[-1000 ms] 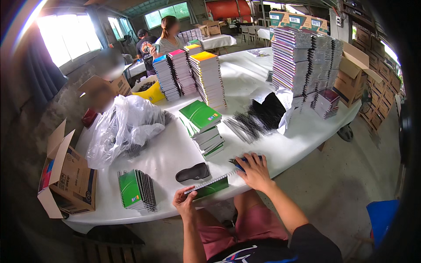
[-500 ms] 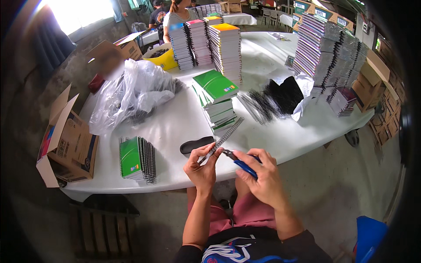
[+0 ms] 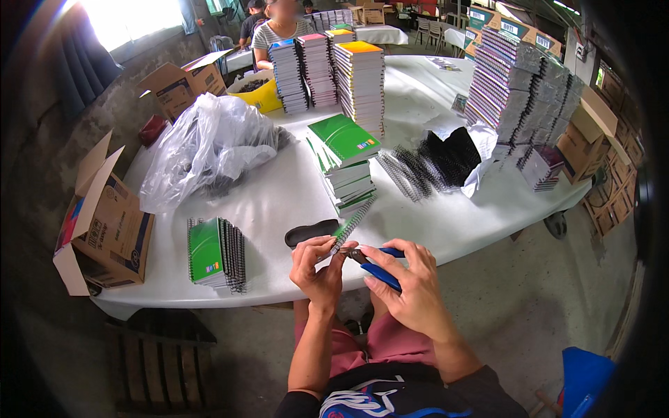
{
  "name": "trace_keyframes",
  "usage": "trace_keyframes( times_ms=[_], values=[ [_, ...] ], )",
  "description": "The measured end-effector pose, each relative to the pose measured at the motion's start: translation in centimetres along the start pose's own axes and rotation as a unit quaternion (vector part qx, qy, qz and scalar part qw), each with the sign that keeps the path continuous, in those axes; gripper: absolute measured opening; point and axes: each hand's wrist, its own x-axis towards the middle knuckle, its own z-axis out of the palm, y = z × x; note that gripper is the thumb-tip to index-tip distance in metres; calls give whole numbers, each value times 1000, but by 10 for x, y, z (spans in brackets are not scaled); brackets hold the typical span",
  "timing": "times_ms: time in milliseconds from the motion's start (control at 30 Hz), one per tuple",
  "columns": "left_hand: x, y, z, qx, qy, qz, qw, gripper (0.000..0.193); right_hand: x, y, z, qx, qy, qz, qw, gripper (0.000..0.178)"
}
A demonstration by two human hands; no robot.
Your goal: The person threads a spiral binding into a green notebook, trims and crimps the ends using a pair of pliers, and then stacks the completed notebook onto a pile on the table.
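Observation:
My left hand (image 3: 315, 273) pinches a green-covered spiral notebook (image 3: 352, 224), turned nearly edge-on with its dark coil facing up. In my right hand (image 3: 416, 291) are blue-handled pliers (image 3: 382, 276), their handles spread apart. The pliers' jaws are at the near end of the coil, beside my left fingertips; whether they grip the wire is too small to tell. Just beyond the notebook lies a flat black oblong object (image 3: 306, 234). A loose stack of green notebooks (image 3: 345, 164) rises behind it, and bound green notebooks (image 3: 209, 254) stand to the left.
Dark loose coils (image 3: 435, 164) lie right of the stack. Tall notebook piles (image 3: 359, 83) stand at the back, more (image 3: 509, 83) at right. A plastic bag (image 3: 209, 153), a yellow tub (image 3: 261, 96) and an open carton (image 3: 115, 233) are leftward. A person (image 3: 279, 35) sits across the table.
The pliers' handles have spread wider and the jaws sit slightly lower by the coil's near end. The notebook has turned a little, showing more green cover.

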Motion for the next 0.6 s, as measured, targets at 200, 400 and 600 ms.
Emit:
trace_keyframes(
  times_ms=[200, 400, 600],
  values=[
    [1, 1, -3, 34, -7, 49, 998, 28, -1, 2, 2, 3, -40, 16, 999, 39],
    [2, 4, -2, 61, 7, 105, 993, 27, -1, 12, 5, 191, -104, 37, 975, 38],
    [-4, -7, -3, 34, 38, 83, 995, 29, 7, 31, 7, 588, -319, 245, 701, 43]
  ],
)
